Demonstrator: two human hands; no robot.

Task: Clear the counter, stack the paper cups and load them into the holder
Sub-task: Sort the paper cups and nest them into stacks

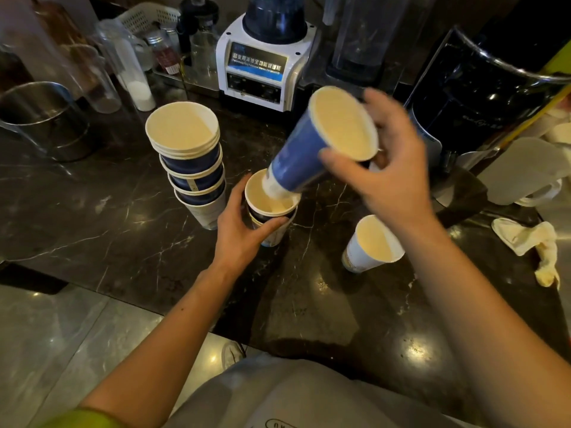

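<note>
My left hand [239,230] grips a short stack of blue-and-white paper cups [272,216] standing on the dark marble counter [108,217]. My right hand [389,168] holds a single blue paper cup [304,156] tilted, its base dipping into the mouth of that short stack. A taller stack of several nested cups [191,162] stands just left of my left hand. One lone cup [370,242] stands on the counter under my right forearm.
A white blender base [262,63] and dark jars stand at the back. A steel pot [43,118] and clear containers sit at the left. A black machine [482,97] is at the right, with a crumpled cloth [531,242] beside it.
</note>
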